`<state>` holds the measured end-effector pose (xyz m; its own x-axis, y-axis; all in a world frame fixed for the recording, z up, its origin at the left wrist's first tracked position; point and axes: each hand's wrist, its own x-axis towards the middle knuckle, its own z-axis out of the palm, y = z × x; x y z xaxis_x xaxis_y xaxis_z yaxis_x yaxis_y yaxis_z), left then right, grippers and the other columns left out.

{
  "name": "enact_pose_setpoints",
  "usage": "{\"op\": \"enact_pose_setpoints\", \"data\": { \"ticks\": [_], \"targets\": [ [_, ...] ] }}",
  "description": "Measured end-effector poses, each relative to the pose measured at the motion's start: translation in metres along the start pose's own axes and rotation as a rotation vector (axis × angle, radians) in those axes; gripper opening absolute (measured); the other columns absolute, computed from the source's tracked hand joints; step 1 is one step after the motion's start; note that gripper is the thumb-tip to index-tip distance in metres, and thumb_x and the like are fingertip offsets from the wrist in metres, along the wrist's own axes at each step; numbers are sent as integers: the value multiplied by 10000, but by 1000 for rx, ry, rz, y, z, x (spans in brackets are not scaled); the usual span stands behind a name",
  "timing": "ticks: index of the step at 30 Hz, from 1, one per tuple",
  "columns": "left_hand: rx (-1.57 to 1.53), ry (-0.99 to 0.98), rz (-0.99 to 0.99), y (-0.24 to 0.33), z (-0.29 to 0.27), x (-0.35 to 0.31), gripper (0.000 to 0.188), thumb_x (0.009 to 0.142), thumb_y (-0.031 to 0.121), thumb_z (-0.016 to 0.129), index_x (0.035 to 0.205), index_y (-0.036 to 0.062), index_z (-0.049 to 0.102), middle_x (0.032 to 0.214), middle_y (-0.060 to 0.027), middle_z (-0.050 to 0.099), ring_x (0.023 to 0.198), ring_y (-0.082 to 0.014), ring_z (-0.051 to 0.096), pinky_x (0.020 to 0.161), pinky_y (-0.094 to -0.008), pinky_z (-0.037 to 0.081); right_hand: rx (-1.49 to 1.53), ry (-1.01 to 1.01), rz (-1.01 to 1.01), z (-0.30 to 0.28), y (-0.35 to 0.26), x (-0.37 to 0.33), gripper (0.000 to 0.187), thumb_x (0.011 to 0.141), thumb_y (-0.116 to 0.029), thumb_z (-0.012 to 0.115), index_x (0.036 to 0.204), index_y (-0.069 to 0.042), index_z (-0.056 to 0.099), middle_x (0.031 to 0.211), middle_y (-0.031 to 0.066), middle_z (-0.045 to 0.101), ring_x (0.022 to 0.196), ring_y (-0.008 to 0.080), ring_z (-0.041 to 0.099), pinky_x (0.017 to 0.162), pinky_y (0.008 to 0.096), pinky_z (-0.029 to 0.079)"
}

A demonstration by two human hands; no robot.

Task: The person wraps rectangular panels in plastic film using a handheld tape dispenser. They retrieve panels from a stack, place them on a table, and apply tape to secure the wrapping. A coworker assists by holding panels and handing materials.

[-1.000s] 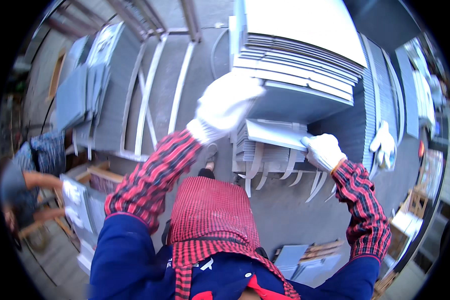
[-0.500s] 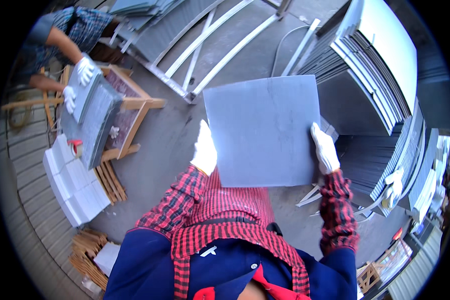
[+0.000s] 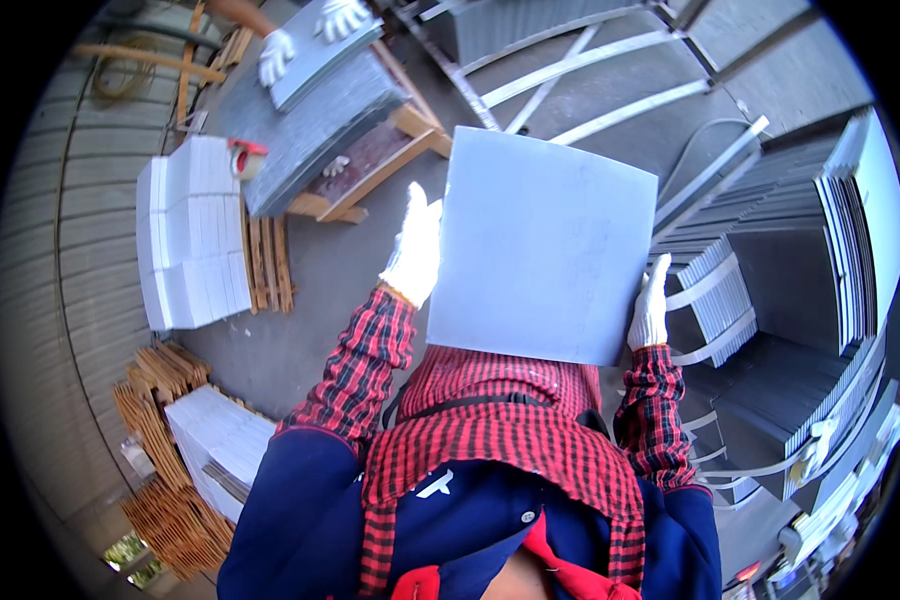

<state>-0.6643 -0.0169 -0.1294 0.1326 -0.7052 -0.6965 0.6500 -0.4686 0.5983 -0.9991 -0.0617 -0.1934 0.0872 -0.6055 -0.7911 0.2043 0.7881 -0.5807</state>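
A square grey tile (image 3: 548, 245) is held out in front of my body, its broad smooth face toward me. My left hand (image 3: 413, 248), in a white glove, grips its left edge with the thumb side up. On the opposite edge, my right hand (image 3: 651, 308), gloved too, presses against the tile's lower right side. Fingers of both hands are partly hidden behind the tile. Red-and-black checked sleeves cover my forearms.
At upper left a co-worker's gloved hands (image 3: 276, 57) rest on a slab (image 3: 328, 55) atop a stone-topped wooden bench (image 3: 310, 125). White blocks (image 3: 192, 235) are stacked beside it. Racks of upright grey tiles (image 3: 785, 265) stand close at right. A metal frame (image 3: 580, 62) lies ahead.
My body has turned to the left, so the bench and white stack appear nearer the middle. The tile has turned slightly clockwise in the picture, still between both hands.
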Motion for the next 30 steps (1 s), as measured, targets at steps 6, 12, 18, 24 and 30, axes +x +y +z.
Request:
{"op": "enact_pose_setpoints", "data": {
  "ticks": [6,12,18,24,30],
  "targets": [
    [723,48,326,25,-99,10,517,1094,377,309,1288,-5,598,1158,-67,653,1094,-165,589,1044,-324,399,-10,67,-3,69,40,-8,1116,852,-866,324,1470,62,383,1433,161,512,1293,267,497,1099,374,375],
    [1337,19,504,84,-161,48,496,1005,474,495,1084,6,636,968,-244,681,981,-343,663,885,-437,496,4,-15,-7,131,68,-1,1055,857,-849,368,1475,5,415,1431,141,522,1286,263,502,1101,368,373],
    [2242,145,968,111,-211,95,461,997,401,416,1259,41,536,942,-147,641,812,-274,617,692,-383,492,-122,3,-135,168,59,31,1016,925,-782,327,1542,22,254,1577,137,321,1421,245,343,1181,352,244],
    [3861,1086,1878,134,-234,156,596,961,702,384,1080,157,593,924,38,514,781,-94,415,698,-259,359,-224,-30,-138,222,-4,51,1013,917,-787,345,1539,9,276,1564,153,332,1413,257,347,1177,372,257],
    [2899,461,1188,189,-180,147,652,1059,514,347,1465,12,436,1424,-83,535,1270,-181,497,1110,-311,343,-248,-48,44,255,-65,110,985,920,-744,438,1545,-2,267,1575,167,304,1429,274,319,1183,383,248]
  ]
}}
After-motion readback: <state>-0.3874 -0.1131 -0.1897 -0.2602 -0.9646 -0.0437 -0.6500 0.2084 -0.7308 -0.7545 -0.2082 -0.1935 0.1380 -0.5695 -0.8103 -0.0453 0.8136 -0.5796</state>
